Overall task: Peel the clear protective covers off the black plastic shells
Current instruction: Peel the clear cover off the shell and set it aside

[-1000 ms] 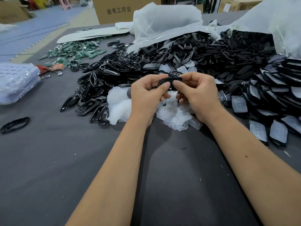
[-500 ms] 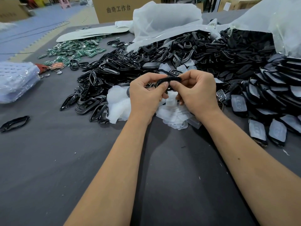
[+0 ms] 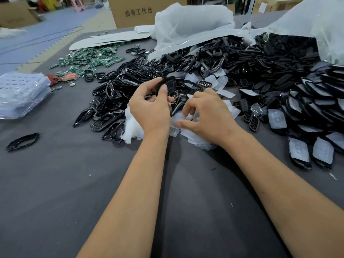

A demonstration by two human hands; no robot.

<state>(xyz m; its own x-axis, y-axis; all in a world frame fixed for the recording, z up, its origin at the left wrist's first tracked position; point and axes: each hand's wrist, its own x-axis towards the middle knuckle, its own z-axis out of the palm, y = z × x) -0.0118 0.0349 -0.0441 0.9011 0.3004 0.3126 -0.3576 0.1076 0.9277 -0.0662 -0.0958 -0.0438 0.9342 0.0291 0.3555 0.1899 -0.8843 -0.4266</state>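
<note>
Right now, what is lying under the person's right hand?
Under the right hand lies a heap of peeled clear plastic covers on the grey cloth table. Its fingers pinch something white, too small to identify. Whatever sits directly beneath the palm is hidden.

Grey cloth table (image 3: 55, 183), blue foam floor mats (image 3: 46, 40), cardboard boxes (image 3: 134, 13) behind.

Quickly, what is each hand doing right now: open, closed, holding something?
Left hand: closed on a black shell.
Right hand: fingers pinched on a clear cover.
</note>
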